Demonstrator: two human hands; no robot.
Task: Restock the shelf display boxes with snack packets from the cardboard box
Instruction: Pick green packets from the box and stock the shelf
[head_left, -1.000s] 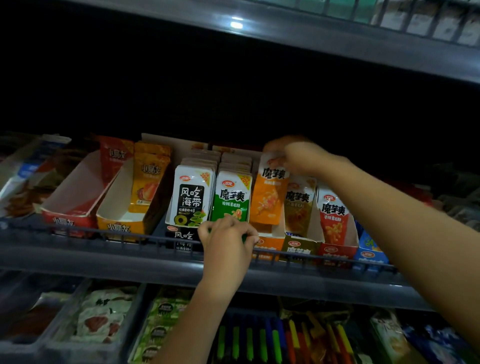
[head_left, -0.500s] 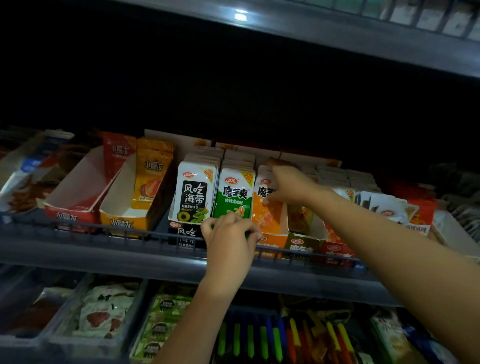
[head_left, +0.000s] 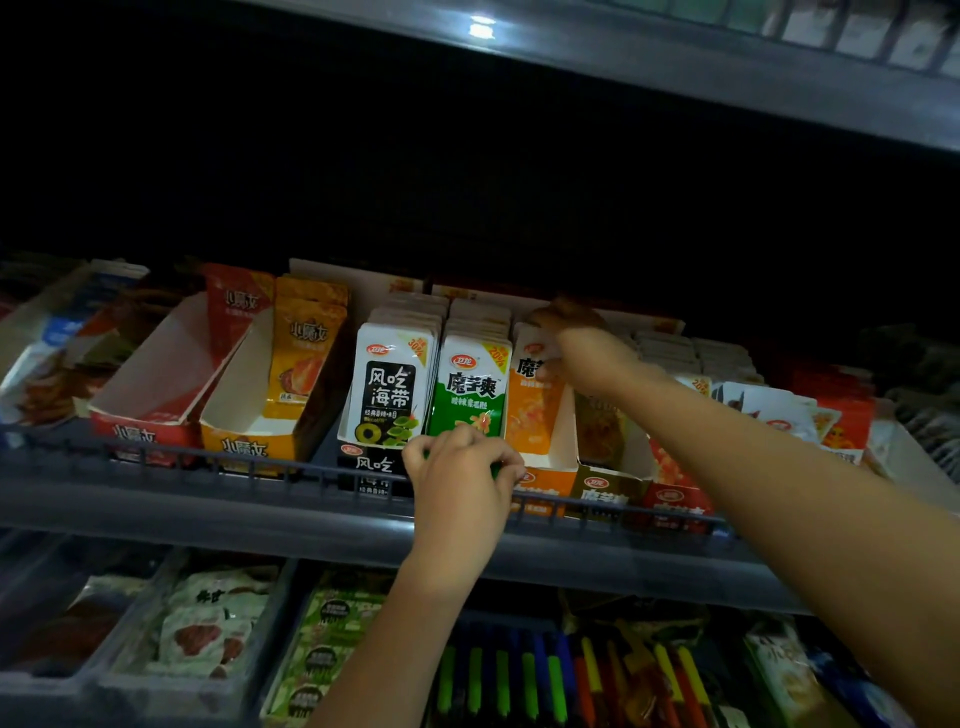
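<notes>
A row of display boxes stands on the dark shelf (head_left: 260, 514). My right hand (head_left: 576, 348) reaches over the orange display box (head_left: 545, 475) and grips the top of the orange snack packets (head_left: 532, 410) standing in it. My left hand (head_left: 462, 467) curls over the front lip of the green box, below the green packets (head_left: 470, 387). Beside them stand black-and-white seaweed packets (head_left: 387, 384). The cardboard box is out of view.
To the left sit a nearly empty yellow box (head_left: 249, 441) and a red box (head_left: 140, 415). Brown and red boxes (head_left: 670, 499) with more packets lie right of my right arm. A lower shelf holds more snacks (head_left: 208, 623). The upper shelf edge (head_left: 675, 67) hangs overhead.
My right hand moved left and down from the packets further right onto the orange stack. The camera view drifted slightly. My left hand stayed on the green box front.
</notes>
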